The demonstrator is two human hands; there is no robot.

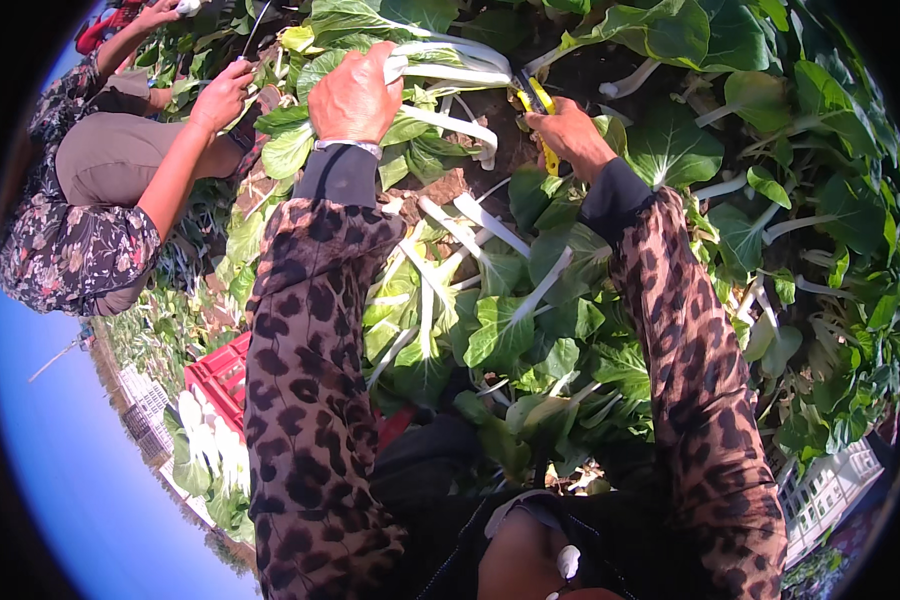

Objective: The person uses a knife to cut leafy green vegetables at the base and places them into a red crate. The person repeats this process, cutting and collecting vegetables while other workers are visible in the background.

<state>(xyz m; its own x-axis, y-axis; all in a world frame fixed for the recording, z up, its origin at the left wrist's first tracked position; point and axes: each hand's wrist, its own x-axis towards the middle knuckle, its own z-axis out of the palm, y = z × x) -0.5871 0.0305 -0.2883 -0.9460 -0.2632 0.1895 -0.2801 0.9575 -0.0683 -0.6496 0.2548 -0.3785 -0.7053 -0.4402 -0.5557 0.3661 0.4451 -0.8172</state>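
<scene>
My left hand (356, 94) is closed around a leafy green vegetable with long white stalks (457, 69), which looks like bok choy. Its white base points to the right. My right hand (570, 135) grips a yellow-and-black cutting tool (538, 101), whose dark end is at the base of those stalks; whether it touches them is hard to tell. Below my hands, loose white-stalked leaves (506, 319) lie on the ground. Leopard-print sleeves with dark cuffs cover both of my arms.
At the upper left a crouching person's hand (223, 94) holds a thin blade. Another person's hand shows at the top left. A red plastic crate (221, 382) and a pile of white-stalked vegetables (206, 442) are at lower left. Dense leafy plants (832, 187) fill the right side.
</scene>
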